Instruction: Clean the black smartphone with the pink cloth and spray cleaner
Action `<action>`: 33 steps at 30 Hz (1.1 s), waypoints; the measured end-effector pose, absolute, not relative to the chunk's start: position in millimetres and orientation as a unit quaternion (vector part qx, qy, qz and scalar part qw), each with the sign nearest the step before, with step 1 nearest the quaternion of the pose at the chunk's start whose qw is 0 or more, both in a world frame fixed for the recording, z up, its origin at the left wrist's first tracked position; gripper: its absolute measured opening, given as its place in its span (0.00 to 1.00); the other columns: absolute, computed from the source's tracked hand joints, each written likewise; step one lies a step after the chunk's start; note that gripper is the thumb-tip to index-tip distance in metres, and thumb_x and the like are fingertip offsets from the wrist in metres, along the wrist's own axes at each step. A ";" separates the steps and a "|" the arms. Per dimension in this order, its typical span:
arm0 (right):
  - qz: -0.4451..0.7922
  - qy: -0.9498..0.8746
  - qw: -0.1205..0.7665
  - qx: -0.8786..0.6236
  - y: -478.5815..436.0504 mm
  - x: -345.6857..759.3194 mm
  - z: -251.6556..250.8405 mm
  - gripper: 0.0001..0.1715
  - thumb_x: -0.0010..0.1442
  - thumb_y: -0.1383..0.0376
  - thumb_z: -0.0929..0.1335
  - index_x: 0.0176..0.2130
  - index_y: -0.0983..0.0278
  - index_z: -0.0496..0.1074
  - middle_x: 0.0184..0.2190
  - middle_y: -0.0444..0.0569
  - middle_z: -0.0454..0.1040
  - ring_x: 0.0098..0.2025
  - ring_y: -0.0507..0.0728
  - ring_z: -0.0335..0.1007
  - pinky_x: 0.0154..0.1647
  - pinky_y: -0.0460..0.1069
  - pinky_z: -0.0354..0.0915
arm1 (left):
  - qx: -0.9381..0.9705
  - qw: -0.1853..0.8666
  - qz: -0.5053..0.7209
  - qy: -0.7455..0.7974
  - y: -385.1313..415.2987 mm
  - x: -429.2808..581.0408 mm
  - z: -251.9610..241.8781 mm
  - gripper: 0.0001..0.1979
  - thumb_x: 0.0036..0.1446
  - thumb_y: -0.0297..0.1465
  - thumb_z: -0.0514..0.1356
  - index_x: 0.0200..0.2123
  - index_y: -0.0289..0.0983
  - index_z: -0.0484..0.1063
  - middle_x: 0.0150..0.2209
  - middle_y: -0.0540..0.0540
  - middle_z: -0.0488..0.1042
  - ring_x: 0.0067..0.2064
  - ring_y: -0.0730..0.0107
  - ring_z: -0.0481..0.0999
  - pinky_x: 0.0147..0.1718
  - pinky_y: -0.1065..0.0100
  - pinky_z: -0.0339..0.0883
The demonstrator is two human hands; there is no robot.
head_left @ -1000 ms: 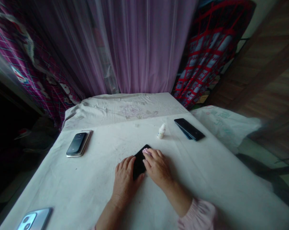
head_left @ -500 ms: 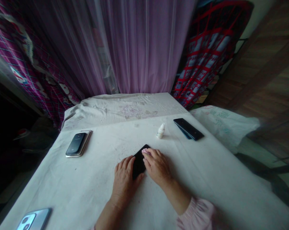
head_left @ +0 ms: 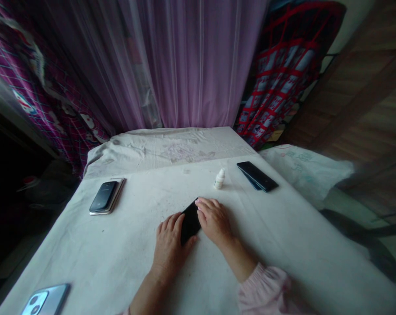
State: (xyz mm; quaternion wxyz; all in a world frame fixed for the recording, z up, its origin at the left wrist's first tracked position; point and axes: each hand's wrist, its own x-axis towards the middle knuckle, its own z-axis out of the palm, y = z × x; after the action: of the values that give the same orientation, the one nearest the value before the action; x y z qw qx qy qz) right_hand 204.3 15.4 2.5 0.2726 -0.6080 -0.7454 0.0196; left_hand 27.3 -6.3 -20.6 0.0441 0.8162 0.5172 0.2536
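Observation:
A black phone [head_left: 189, 221] lies face up on the white cloth-covered table [head_left: 126, 245], near its middle. My left hand [head_left: 168, 245] rests along the phone's left edge, fingers stretched beside it and thumb at its near end, holding it in place. My right hand [head_left: 214, 221] lies over the phone's right side with the fingers pressed together. A bit of pink cloth [head_left: 198, 201] peeps out under its fingertips at the phone's far corner. A pink sleeve covers my right forearm.
A small white dropper bottle [head_left: 219, 179] stands just beyond my right hand. Two stacked dark phones [head_left: 257, 176] lie at the far right, another dark phone on a case [head_left: 103, 197] at the left, a silver-blue phone [head_left: 45, 299] at the near left corner. Purple curtains hang behind.
My right hand has slid up the phone toward its far corner, so less of the pink cloth shows. My left hand has stayed put.

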 end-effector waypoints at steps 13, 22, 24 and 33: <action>0.006 -0.729 0.282 -0.623 6.3 207.2 2.3 0.19 0.59 0.75 0.62 0.44 0.61 0.77 0.42 0.50 0.77 0.44 0.58 0.70 0.46 0.52 0.63 | 0.815 0.045 0.266 0.512 -5.6 26.9 -24.1 0.27 0.54 0.35 0.63 0.57 0.37 0.64 0.55 0.37 0.72 0.55 0.49 0.70 0.51 0.49 0.63; 0.007 -0.751 0.256 -0.608 15.2 204.7 1.1 0.19 0.63 0.70 0.63 0.52 0.60 0.73 0.52 0.50 0.74 0.55 0.60 0.63 0.53 0.55 0.57 | 0.816 0.042 0.268 0.510 -6.0 26.8 -25.4 0.26 0.55 0.35 0.62 0.57 0.37 0.64 0.56 0.38 0.72 0.55 0.50 0.70 0.51 0.49 0.63; 0.010 -0.753 0.254 -0.607 15.2 205.2 1.7 0.19 0.63 0.70 0.63 0.52 0.60 0.73 0.53 0.50 0.74 0.55 0.60 0.64 0.53 0.55 0.57 | 0.815 0.039 0.270 0.511 -5.9 26.5 -26.5 0.26 0.56 0.36 0.62 0.57 0.37 0.64 0.56 0.38 0.72 0.55 0.50 0.70 0.51 0.49 0.63; 0.019 -0.738 0.292 -0.608 11.9 206.4 5.7 0.18 0.61 0.73 0.64 0.46 0.61 0.76 0.44 0.49 0.77 0.47 0.59 0.67 0.49 0.54 0.57 | 0.815 0.034 0.274 0.510 -6.4 27.0 -25.7 0.25 0.57 0.35 0.61 0.57 0.37 0.64 0.55 0.38 0.72 0.55 0.50 0.70 0.52 0.49 0.63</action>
State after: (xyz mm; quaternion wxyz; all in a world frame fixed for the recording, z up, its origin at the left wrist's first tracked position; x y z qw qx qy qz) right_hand 206.4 11.9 5.7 0.2924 -0.6076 -0.7382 0.0195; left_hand 27.0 -6.4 -25.7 0.0338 0.8145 0.5102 0.2740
